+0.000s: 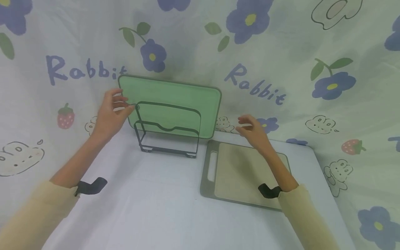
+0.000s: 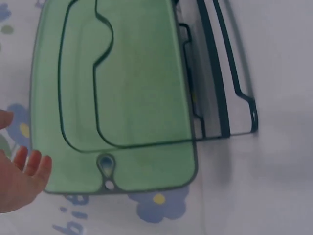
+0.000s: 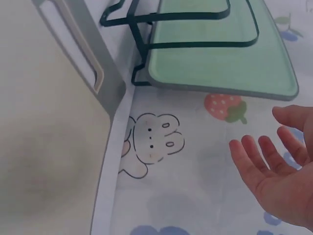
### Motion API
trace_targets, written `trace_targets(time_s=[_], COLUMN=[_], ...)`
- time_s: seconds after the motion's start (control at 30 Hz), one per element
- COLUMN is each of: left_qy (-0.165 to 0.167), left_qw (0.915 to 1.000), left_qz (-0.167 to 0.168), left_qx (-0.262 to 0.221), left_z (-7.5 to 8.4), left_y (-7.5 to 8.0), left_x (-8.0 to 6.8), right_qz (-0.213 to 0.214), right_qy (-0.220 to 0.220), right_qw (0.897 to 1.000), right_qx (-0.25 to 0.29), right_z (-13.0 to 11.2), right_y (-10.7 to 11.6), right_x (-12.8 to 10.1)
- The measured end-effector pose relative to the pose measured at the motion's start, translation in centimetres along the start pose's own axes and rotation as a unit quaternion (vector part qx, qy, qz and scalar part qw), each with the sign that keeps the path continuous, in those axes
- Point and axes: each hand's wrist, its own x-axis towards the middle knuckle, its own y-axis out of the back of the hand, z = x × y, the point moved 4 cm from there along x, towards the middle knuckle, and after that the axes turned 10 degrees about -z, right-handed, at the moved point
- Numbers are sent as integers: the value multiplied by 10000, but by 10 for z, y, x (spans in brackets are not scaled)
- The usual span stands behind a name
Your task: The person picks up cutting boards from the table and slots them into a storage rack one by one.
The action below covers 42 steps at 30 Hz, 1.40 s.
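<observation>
A green cutting board (image 1: 168, 93) stands on edge in the back slot of a dark wire rack (image 1: 168, 130) and leans toward the cloth behind it. My left hand (image 1: 112, 111) is at the board's upper left corner, fingers relaxed, with the thumb close to the rack's top wire. In the left wrist view the left hand (image 2: 19, 181) sits just beside the green board (image 2: 132, 88) without gripping it. My right hand (image 1: 253, 132) hovers with spread fingers over the far end of a beige cutting board with a grey rim (image 1: 240, 173), which lies flat. The right hand (image 3: 279, 171) holds nothing.
The white table (image 1: 140, 201) ends close to the right of the beige board. A printed cloth (image 1: 281, 52) with flowers and rabbits hangs behind and drapes both sides. The rack's front slots (image 3: 142, 46) hold nothing.
</observation>
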Motion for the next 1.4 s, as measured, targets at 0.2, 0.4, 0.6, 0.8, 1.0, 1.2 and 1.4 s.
trace_targets(time_s=[0.2, 0.4, 0.6, 0.8, 1.0, 1.2, 1.4], left_qy=[-582, -771, -419, 179, 473, 981, 1406], left_qw=[9974, 9935, 9845, 9679, 9508, 9316, 9152], left_qz=[-187, -826, -1615, -2280, -2734, -3031, -3210], left_qx=[380, 138, -534, -1040, -1381, -1751, -1990], left_z=[22, 33, 34, 27, 12, -9, -33], left_y=[-22, -51, -78, -106, -134, -165, -198], left_x=[-14, -30, -44, -54, -61, -68, -75], right_qz=[-145, -198, -109, -44, -35, -96, -185], right_qy=[-161, -333, -472, -916, -1157, -1460, -1832], right_qw=[9981, 9957, 9922, 9883, 9876, 9851, 9790], right_qx=[-570, -837, -1145, -1215, -1059, -900, -874], right_z=[2, 5, 19, 35, 55, 78, 103], right_y=[14, 30, 44, 57, 67, 76, 85], right_x=[-29, -54, -79, -104, -125, -142, -156])
